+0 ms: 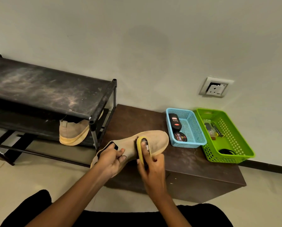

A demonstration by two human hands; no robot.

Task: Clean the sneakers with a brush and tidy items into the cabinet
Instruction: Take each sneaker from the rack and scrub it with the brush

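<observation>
A beige knit sneaker [155, 141] lies tilted over the front of a low dark brown cabinet [194, 164]. My left hand [110, 159] grips it at the heel opening, thumb over the collar. My right hand [150, 167] holds a yellow-backed brush [141, 145] pressed against the sneaker's upper, index finger along the brush's back. The second beige sneaker [73, 132] stands heel out on the middle shelf of the black shoe rack [46, 89] to the left.
On the cabinet's top stand a blue basket [192, 126] with a polish bottle and a polish tin, and a green basket [232, 145] with small dark items. A wall socket [215, 87] is above them. My dark-clothed knees fill the bottom edge.
</observation>
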